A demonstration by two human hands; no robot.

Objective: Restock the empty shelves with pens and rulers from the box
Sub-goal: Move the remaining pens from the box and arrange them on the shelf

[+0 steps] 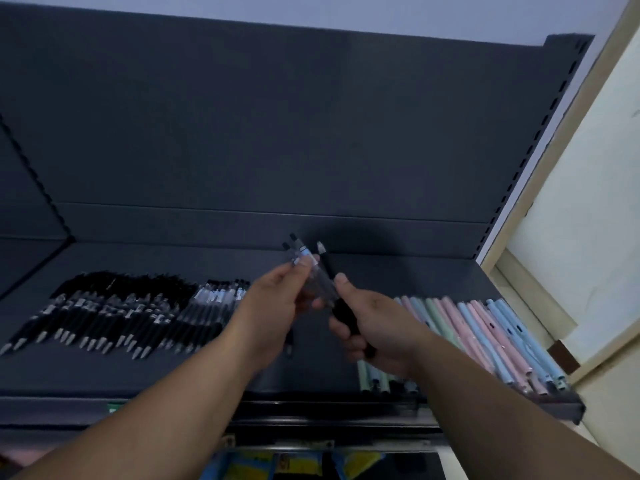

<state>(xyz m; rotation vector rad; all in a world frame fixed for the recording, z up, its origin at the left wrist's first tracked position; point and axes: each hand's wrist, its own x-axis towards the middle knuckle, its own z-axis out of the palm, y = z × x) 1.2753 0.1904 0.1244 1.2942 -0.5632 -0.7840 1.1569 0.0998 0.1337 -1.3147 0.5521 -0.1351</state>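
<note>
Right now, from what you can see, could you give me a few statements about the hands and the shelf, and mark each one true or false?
1. The left hand holds a few clear pens. True.
2. The right hand is empty. False: it grips a black pen.
3. Pastel pens lie on the right part of the shelf. True.
4. The dark pens already laid out sit to the right of the pastel ones. False: the row of black pens lies on the left part of the shelf, with a bare gap between the two groups.
</note>
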